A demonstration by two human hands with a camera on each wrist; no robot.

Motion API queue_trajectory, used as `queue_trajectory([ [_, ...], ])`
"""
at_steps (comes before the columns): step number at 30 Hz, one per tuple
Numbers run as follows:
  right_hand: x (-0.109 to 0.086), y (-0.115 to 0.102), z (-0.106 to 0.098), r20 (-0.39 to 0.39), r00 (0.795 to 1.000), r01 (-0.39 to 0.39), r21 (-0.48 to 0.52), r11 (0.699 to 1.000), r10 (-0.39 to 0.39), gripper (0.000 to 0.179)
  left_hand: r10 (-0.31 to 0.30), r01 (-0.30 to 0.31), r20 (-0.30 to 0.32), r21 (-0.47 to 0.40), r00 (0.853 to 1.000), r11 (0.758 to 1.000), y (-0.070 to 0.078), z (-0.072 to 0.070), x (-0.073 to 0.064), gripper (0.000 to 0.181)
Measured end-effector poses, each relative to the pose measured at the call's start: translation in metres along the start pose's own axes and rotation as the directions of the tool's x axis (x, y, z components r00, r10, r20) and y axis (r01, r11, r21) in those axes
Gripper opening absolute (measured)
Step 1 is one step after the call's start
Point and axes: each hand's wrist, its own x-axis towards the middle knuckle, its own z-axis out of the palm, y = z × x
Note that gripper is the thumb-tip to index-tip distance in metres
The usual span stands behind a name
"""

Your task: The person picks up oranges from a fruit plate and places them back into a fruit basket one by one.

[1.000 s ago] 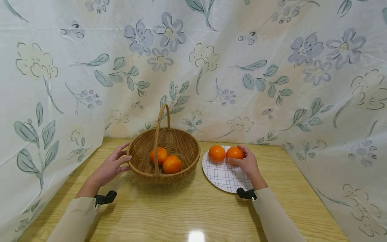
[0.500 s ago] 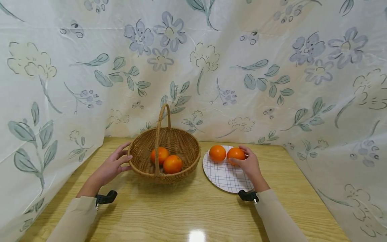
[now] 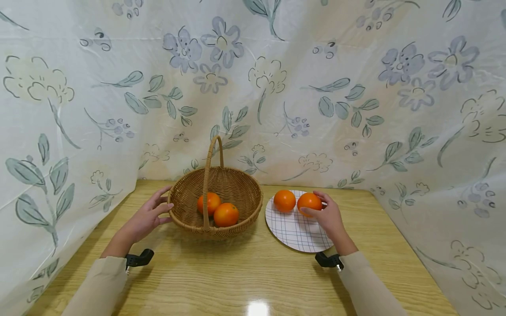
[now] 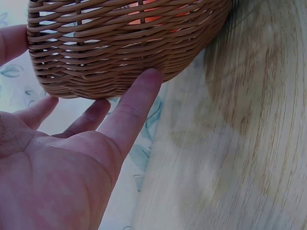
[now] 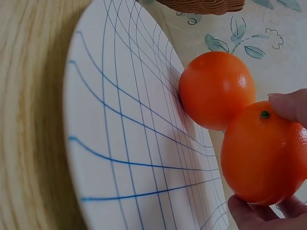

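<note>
A brown wicker basket (image 3: 239, 186) with a tall handle stands left of the middle. Inside it lie two oranges, one at the front (image 3: 226, 215) and one behind (image 3: 213, 203), partly covered by the handle. My left hand (image 3: 142, 219) rests on the basket's left side with fingers spread and fairly straight; fingertips meet the weave in the left wrist view. On a round white checked plate (image 3: 296, 237), my right hand (image 3: 331, 221) holds an orange (image 5: 261, 153) between thumb and fingers. Its green stem spot faces the wrist camera. Another orange (image 3: 284, 201) sits just left of it.
The wooden table (image 3: 221, 276) extends in front of basket and plate. Floral cloth (image 3: 269, 96) hangs behind the table and along both sides. Each wrist wears a black camera mount, such as the left mount (image 3: 139, 258).
My right hand and the orange it holds have shifted very slightly right, widening the gap to the other orange on the plate. The left hand stays at the basket.
</note>
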Motion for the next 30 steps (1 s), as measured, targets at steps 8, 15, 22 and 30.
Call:
queue_trajectory([
  [8, -0.007, -0.004, -0.002, 0.003, 0.999, 0.041, 0.001, 0.999, -0.041, 0.078, 0.006, -0.006, -0.002, 0.005, 1.0, 1.0, 0.001, 0.002, -0.002, 0.069],
  [15, -0.015, -0.012, -0.003, 0.016, 0.997, 0.073, 0.036, 0.997, -0.073, 0.078, -0.001, 0.001, -0.008, 0.007, 1.0, 1.0, 0.003, 0.002, -0.003, 0.069],
  [22, -0.024, -0.023, -0.002, 0.029, 0.994, 0.102, 0.046, 0.994, -0.103, 0.078, -0.002, 0.002, -0.01, 0.003, 1.0, 1.0, 0.003, 0.002, -0.003, 0.07],
  [30, -0.029, -0.034, 0.0, 0.057, 0.992, 0.104, 0.088, 0.991, -0.11, 0.074, 0.0, 0.0, -0.003, 0.001, 1.0, 1.0, 0.003, 0.002, -0.003, 0.07],
])
